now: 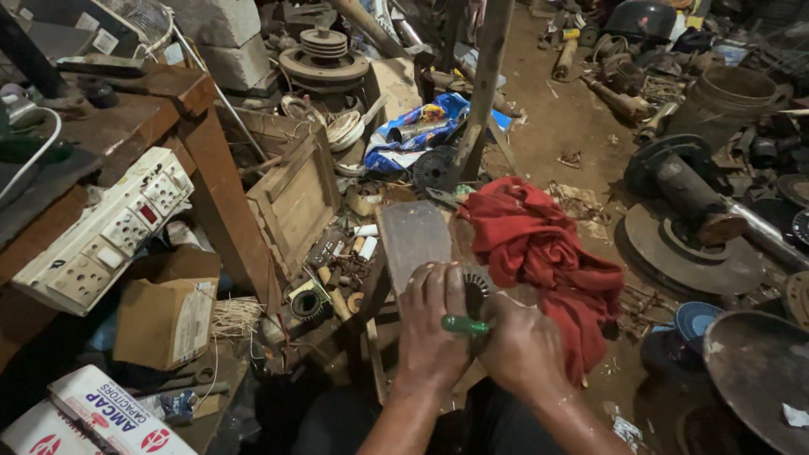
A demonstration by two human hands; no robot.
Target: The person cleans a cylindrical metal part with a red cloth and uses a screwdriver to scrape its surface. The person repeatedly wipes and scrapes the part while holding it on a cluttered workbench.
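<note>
While you look down over your knees, a small round metal part with a ring of fine slots shows between your hands; it is dark, greasy-looking, and mostly hidden behind your knuckles. It sits low in the centre, against a worn wooden board.

Your left hand is curled over the part from the near side, fingers bent down around its rim, holding it in place. Your right hand is clenched around a tool with a green handle; the handle runs crosswise between both hands, and its working end cannot be seen. Both forearms come up from the bottom edge, close together.

A crumpled red cloth lies just right of the part, touching the right hand's side. Left of you stands a wooden bench with a white switch-and-socket board on its edge, a cardboard box below. Heavy metal discs and shafts crowd the dirt floor on the right.
</note>
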